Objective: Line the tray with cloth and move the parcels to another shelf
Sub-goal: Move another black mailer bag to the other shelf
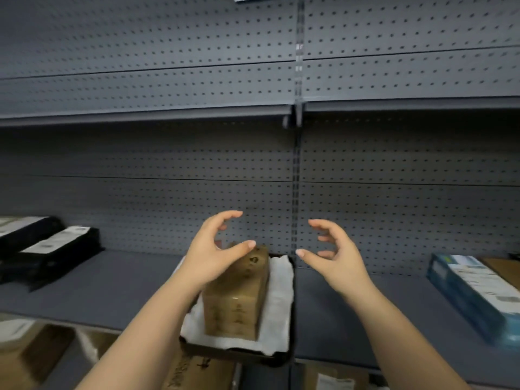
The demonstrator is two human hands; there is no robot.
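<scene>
A dark tray [236, 354] sits on the grey shelf [112, 291], lined with a white cloth [278, 302]. A brown cardboard parcel [239, 299] stands upright on the cloth. My left hand [213, 249] hovers above the parcel's top, fingers loosely curved and holding nothing. My right hand [334, 254] is raised to the right of the parcel, fingers also loosely curved and empty. Neither hand touches the parcel.
Black boxes with white labels [53, 249] lie at the left of the shelf. A blue box [475, 294] lies at the right. An upper shelf [168, 114] runs overhead. Brown cartons [197, 370] show on the level below. Pegboard backs the shelving.
</scene>
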